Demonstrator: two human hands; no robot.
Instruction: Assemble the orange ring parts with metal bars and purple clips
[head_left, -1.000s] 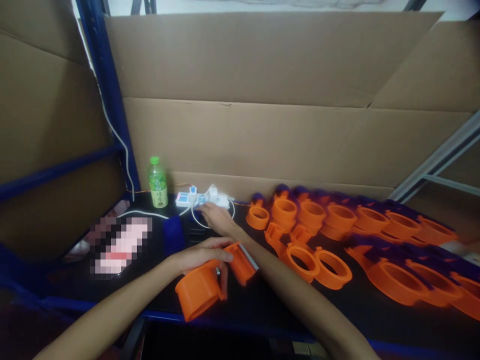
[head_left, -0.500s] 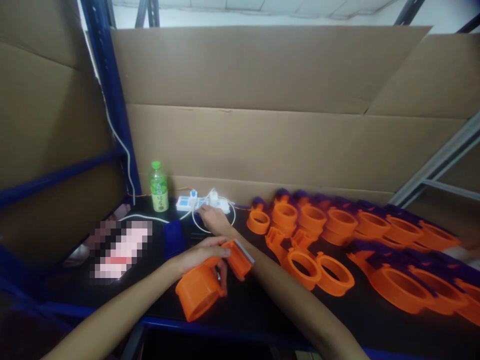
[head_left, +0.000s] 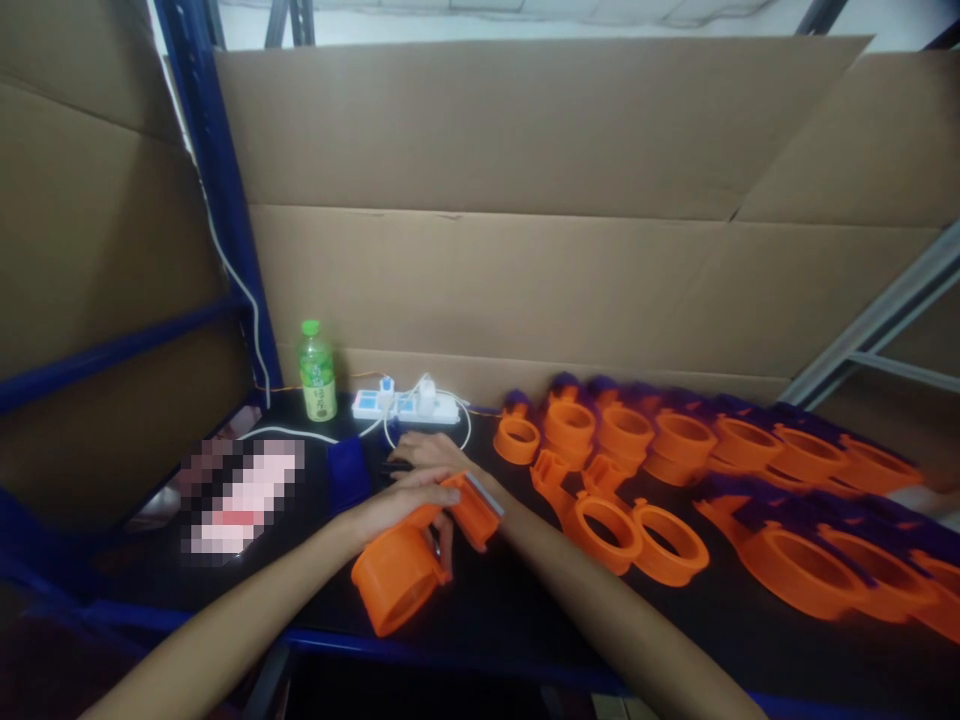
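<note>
My left hand [head_left: 416, 497] is closed around an orange plastic tape dispenser [head_left: 394, 580]. Its round hub hangs toward the table's front edge, and its head [head_left: 476, 508], edged with a grey metal strip, points right. Just beyond, my right hand [head_left: 427, 452] reaches left under the dispenser's far side, its forearm crossing behind the head. The right fingers look stretched out over a small dark item [head_left: 397, 465] on the black table; my left hand partly hides this spot, and I see nothing clearly held there.
A white power strip [head_left: 442, 408] with cables lies behind my hands. To its left stand a green-capped bottle [head_left: 318, 375] and a blue item [head_left: 349, 472]. Several more orange dispensers [head_left: 679, 445] stand in rows on the right. Cardboard [head_left: 487, 290] walls the back.
My right hand has drawn back from the power strip toward me, down to the dark item beside my left hand. The left hand and its dispenser have hardly moved.
</note>
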